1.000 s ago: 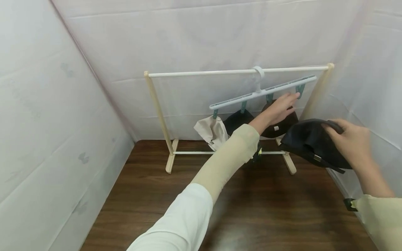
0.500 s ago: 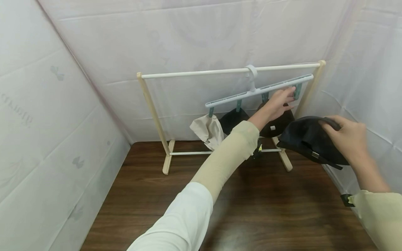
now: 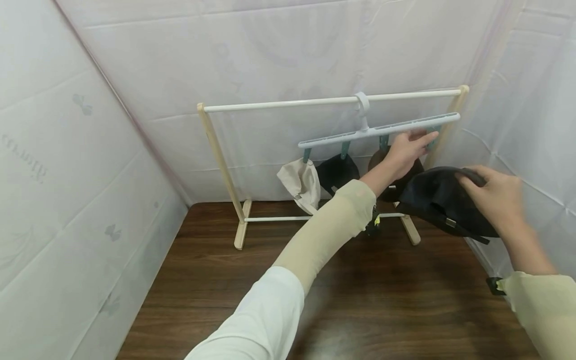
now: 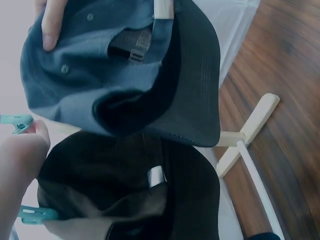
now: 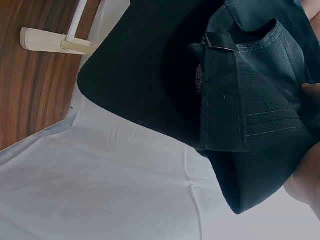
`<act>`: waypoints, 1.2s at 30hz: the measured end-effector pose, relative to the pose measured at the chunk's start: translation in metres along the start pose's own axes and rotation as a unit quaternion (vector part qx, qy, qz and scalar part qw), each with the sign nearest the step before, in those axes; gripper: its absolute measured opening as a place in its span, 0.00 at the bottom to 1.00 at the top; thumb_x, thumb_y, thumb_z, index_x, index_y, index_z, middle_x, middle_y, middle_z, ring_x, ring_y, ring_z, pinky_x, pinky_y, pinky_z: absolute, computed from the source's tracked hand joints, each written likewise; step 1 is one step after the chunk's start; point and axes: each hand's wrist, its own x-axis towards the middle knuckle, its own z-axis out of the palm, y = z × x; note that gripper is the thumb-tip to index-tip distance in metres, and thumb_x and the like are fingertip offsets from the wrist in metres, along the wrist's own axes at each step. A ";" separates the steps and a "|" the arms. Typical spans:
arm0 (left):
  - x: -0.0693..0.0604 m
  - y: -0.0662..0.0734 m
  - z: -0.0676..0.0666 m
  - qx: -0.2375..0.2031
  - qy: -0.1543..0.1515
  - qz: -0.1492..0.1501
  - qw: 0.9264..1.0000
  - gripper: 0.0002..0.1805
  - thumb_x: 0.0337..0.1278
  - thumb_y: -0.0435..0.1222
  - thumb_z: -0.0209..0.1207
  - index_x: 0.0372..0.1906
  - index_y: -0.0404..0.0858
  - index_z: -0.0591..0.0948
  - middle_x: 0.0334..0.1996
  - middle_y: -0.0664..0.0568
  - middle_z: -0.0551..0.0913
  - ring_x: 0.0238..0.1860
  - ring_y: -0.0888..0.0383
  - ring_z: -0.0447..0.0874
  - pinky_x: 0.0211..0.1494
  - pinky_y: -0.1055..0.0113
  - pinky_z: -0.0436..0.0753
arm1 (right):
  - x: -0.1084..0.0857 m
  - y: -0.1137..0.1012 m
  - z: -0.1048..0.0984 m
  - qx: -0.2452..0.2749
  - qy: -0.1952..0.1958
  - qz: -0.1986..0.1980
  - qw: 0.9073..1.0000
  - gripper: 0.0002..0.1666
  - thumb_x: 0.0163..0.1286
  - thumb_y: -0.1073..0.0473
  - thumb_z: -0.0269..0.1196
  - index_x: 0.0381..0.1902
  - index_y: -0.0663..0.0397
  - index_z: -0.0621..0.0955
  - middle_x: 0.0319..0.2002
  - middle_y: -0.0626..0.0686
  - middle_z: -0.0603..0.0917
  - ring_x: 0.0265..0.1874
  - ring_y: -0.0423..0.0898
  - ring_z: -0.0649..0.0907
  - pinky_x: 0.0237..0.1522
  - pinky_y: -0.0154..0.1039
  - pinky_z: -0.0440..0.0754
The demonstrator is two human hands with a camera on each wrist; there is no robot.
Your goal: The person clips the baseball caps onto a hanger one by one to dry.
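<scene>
My right hand (image 3: 497,200) grips a dark navy baseball cap (image 3: 436,200) by its crown, to the right of the rack. In the right wrist view, the cap's back strap (image 5: 222,95) and metal buckle show. My left hand (image 3: 407,150) reaches across to the clip hanger's right end and pinches the rightmost green clip (image 3: 433,139). The left wrist view shows the thumb against this clip (image 4: 17,121). A dark brown cap (image 4: 100,167) hangs from the neighbouring clip (image 4: 37,214), partly behind my left arm. The navy cap overlaps the brown cap in both head and left wrist views.
The pale clip hanger (image 3: 333,140) hooks over the white rail (image 3: 279,104) of a wooden-legged rack. A beige cap (image 3: 299,182) and a black cap (image 3: 336,171) hang on its left clips. White fabric walls (image 3: 279,55) surround the brown wooden tabletop (image 3: 202,295).
The hanger's right end has dipped and its left end has risen slightly. My left hand has shifted onto the rightmost clip. My right hand keeps the navy cap nearly still.
</scene>
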 end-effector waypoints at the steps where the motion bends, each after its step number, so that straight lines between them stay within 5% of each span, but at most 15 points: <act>1: -0.002 -0.002 0.001 0.009 0.007 0.004 1.000 0.19 0.67 0.29 0.64 0.61 0.32 0.79 0.53 0.51 0.82 0.51 0.62 0.82 0.57 0.63 0.84 | 0.000 0.000 0.000 -0.002 -0.003 0.002 1.000 0.12 0.62 0.63 0.71 0.40 0.66 0.88 0.32 0.67 0.88 0.32 0.03 0.59 0.30 0.25 0.63; 4: -0.006 -0.005 0.003 0.042 0.018 0.027 0.999 0.20 0.65 0.31 0.66 0.60 0.34 0.81 0.53 0.54 0.83 0.47 0.66 0.82 0.49 0.68 0.85 | -0.001 0.002 0.002 -0.007 -0.011 0.005 1.000 0.12 0.61 0.62 0.71 0.40 0.65 0.88 0.32 0.66 0.88 0.32 0.04 0.58 0.30 0.28 0.64; 6: -0.007 -0.007 0.003 0.059 0.024 0.044 0.997 0.18 0.64 0.31 0.66 0.58 0.34 0.83 0.50 0.56 0.84 0.44 0.68 0.82 0.45 0.70 0.85 | -0.002 0.004 0.003 -0.011 -0.015 0.003 1.000 0.12 0.61 0.62 0.71 0.40 0.65 0.88 0.32 0.66 0.88 0.30 0.11 0.69 0.30 0.29 0.65; 9: -0.010 -0.008 0.002 0.091 0.032 0.064 0.993 0.17 0.64 0.32 0.67 0.56 0.35 0.84 0.48 0.57 0.85 0.42 0.70 0.82 0.42 0.72 0.85 | -0.003 0.005 0.005 -0.014 -0.025 0.002 1.000 0.12 0.61 0.62 0.71 0.40 0.65 0.88 0.32 0.67 0.88 0.26 0.41 0.85 0.29 0.30 0.65; 12: -0.013 -0.008 0.000 0.132 0.037 0.068 0.988 0.16 0.64 0.34 0.68 0.55 0.37 0.84 0.50 0.57 0.86 0.44 0.70 0.82 0.42 0.74 0.84 | -0.004 0.005 0.006 -0.019 -0.040 0.004 0.999 0.12 0.62 0.62 0.70 0.41 0.64 0.88 0.33 0.67 0.88 0.30 0.69 0.84 0.28 0.32 0.65; 19: -0.018 -0.013 -0.015 0.198 0.026 0.048 0.979 0.17 0.67 0.36 0.66 0.58 0.40 0.85 0.53 0.59 0.85 0.49 0.70 0.81 0.44 0.75 0.82 | -0.010 -0.001 0.014 -0.015 -0.055 0.015 0.998 0.11 0.63 0.62 0.70 0.41 0.64 0.88 0.33 0.67 0.88 0.30 0.68 0.84 0.29 0.35 0.67; 24: -0.022 -0.016 -0.024 0.207 0.035 0.019 0.978 0.16 0.66 0.37 0.66 0.57 0.39 0.86 0.48 0.57 0.86 0.46 0.67 0.83 0.45 0.74 0.83 | -0.014 -0.005 0.028 -0.007 -0.063 0.008 0.998 0.11 0.64 0.63 0.69 0.41 0.66 0.87 0.33 0.68 0.88 0.29 0.68 0.84 0.31 0.53 0.74; 36: -0.024 -0.020 -0.041 0.082 0.038 0.002 0.996 0.13 0.65 0.29 0.64 0.51 0.27 0.84 0.38 0.46 0.87 0.42 0.51 0.91 0.44 0.67 0.88 | -0.015 -0.006 0.044 0.004 -0.081 0.041 0.996 0.14 0.67 0.60 0.67 0.41 0.69 0.86 0.34 0.70 0.87 0.32 0.71 0.83 0.39 0.65 0.74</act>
